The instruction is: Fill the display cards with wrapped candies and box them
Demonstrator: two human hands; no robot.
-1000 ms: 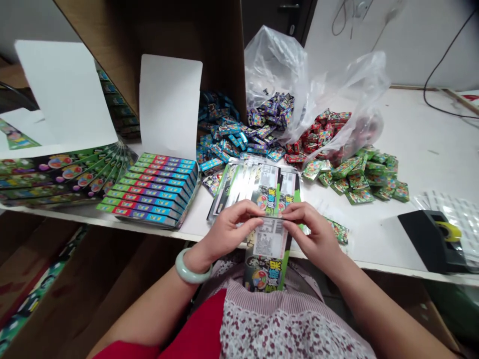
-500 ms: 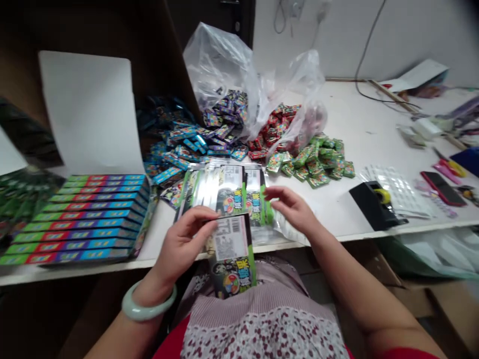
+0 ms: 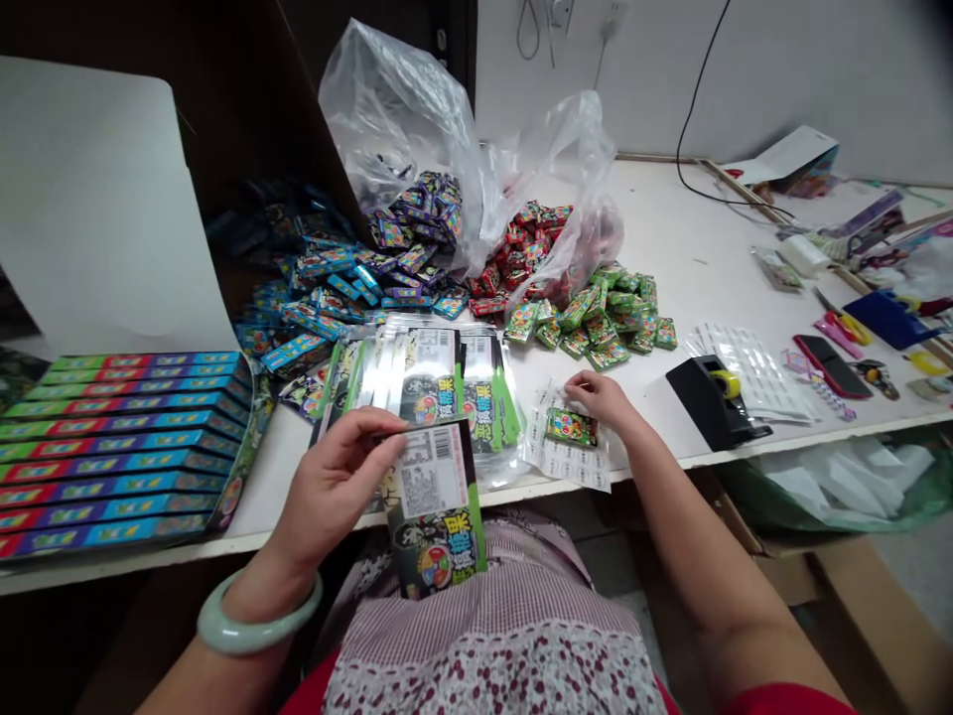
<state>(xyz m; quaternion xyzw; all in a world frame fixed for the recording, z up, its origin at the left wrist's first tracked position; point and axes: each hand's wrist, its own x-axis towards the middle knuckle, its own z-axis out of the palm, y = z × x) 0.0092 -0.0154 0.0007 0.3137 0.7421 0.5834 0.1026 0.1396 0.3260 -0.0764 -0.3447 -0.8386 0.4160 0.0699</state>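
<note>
Left hand's grip pinches the pouch at eleven o'clock; right hand's, nearly closed, is at the label sheet's twelve, hold unclear.

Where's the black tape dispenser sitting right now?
In the head view, the black tape dispenser stands right of centre near the front edge of the white table, between the right hand and the glossy white sheets.

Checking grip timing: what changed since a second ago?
Right hand let go of the flat black-and-green printed pouch and moved right, beside a small rectangular green packet; contact unclear. Camera swung right. Left hand still pinches the pouch's top edge; the loose pile of green packets looks unchanged.
</note>
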